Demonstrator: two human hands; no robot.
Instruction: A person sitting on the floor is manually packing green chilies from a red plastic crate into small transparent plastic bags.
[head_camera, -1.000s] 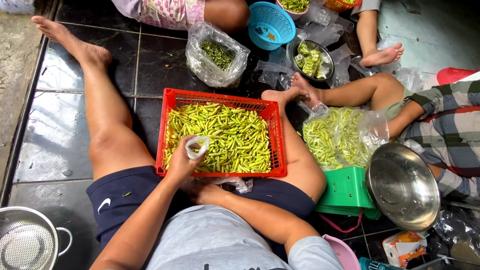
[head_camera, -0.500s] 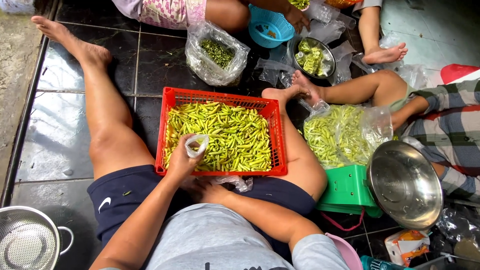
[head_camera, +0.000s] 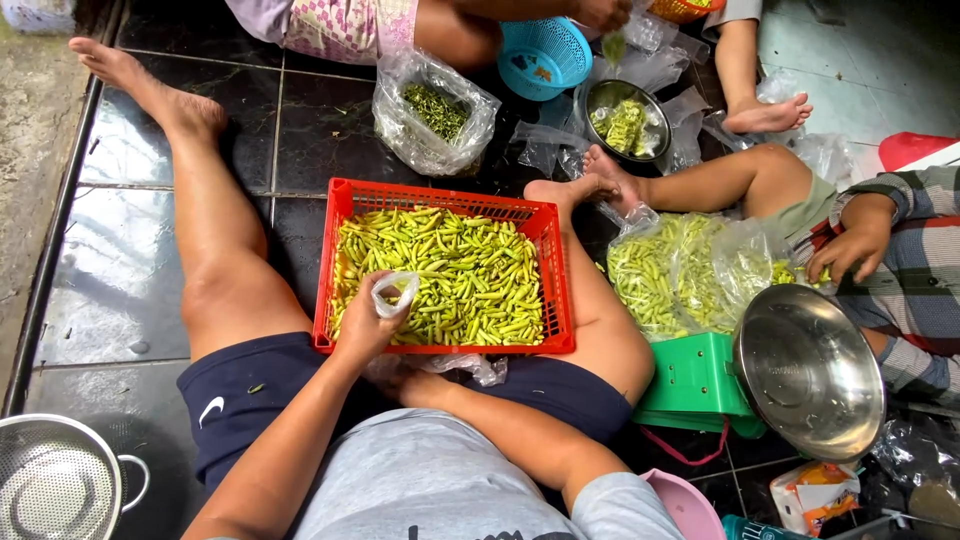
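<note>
A red plastic basket (head_camera: 345, 262) full of green chillies (head_camera: 450, 275) lies on the floor between my spread legs. At the basket's near left edge, my left hand (head_camera: 362, 325) grips a small clear plastic bag (head_camera: 396, 293) with its mouth held open over the chillies. My right hand (head_camera: 408, 385) lies low in my lap just behind the basket, against a bunch of clear plastic bags (head_camera: 470, 368). Its fingers are mostly hidden.
A clear bag of green chillies (head_camera: 670, 280) lies at the right, beside a green scale (head_camera: 695, 380) with a steel pan (head_camera: 805, 370). Other people sit at the top and right. A bag of stems (head_camera: 432, 112), a blue basket (head_camera: 545, 55), a steel bowl (head_camera: 625, 122) and a colander (head_camera: 55, 490) stand around.
My left hand keeps the small bag at the same spot on the basket edge. A person at the top has brought a hand over the steel bowl.
</note>
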